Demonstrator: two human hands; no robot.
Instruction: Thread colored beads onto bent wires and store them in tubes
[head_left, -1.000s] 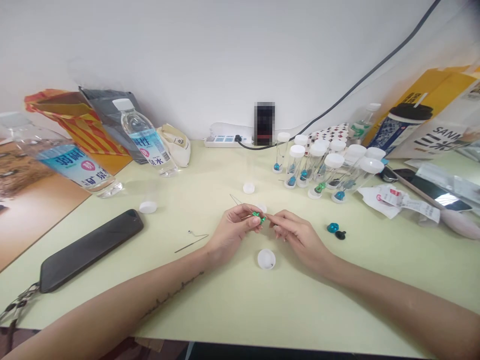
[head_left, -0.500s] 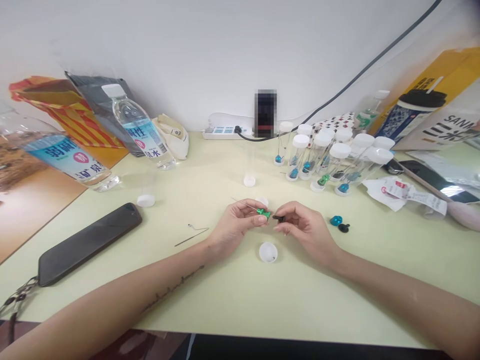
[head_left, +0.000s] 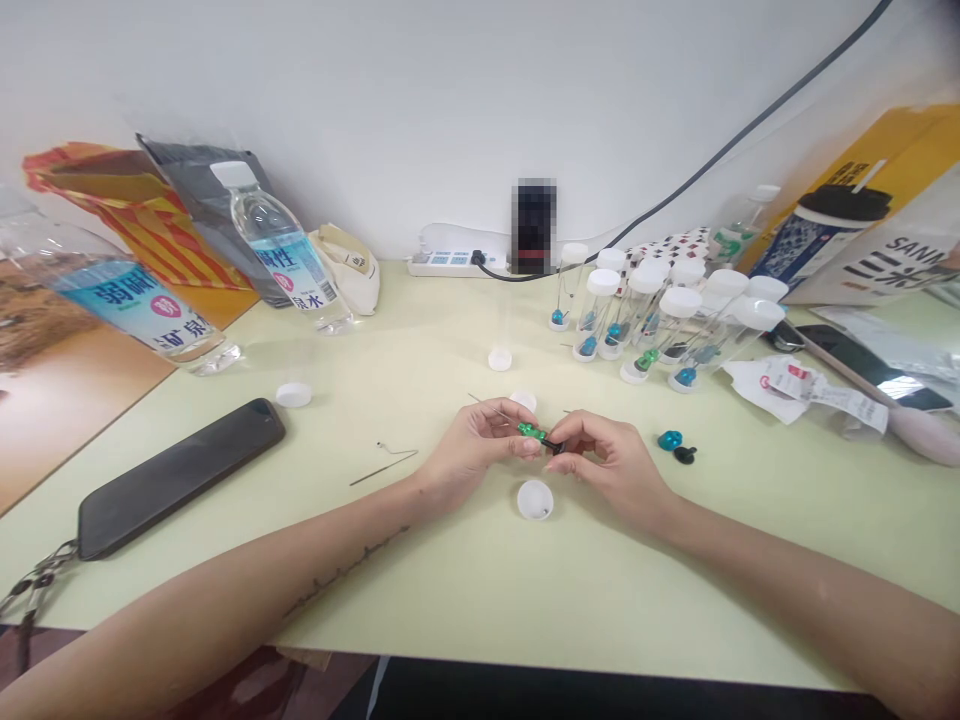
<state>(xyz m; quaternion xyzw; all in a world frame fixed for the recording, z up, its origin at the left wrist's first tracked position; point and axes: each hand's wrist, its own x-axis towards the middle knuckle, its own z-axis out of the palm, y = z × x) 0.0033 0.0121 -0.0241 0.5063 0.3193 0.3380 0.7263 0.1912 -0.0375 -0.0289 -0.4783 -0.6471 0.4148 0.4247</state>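
Note:
My left hand (head_left: 480,440) pinches a small green part (head_left: 531,431), from which a thin metal rod sticks out to the upper left. My right hand (head_left: 611,455) grips a small black part (head_left: 553,446) by its wider end. The black part's narrow end meets the right end of the green part; whether it sits inside cannot be made out. Below the hands lies a white cap (head_left: 535,500) with a tiny item in it. A blue part (head_left: 670,440) and another black part (head_left: 684,455) rest to the right. Thin metal wires (head_left: 382,468) lie to the left.
Clear tubes with white caps (head_left: 679,302) stand at the back right. A black phone (head_left: 180,480) and water bottles (head_left: 281,250) are on the left. A power strip (head_left: 450,262) sits by the wall. Crumpled paper (head_left: 787,385) and another phone (head_left: 877,365) lie at the right.
My right hand has moved slightly left, and the black part now touches the green part instead of standing apart from it. The view has shifted slightly.

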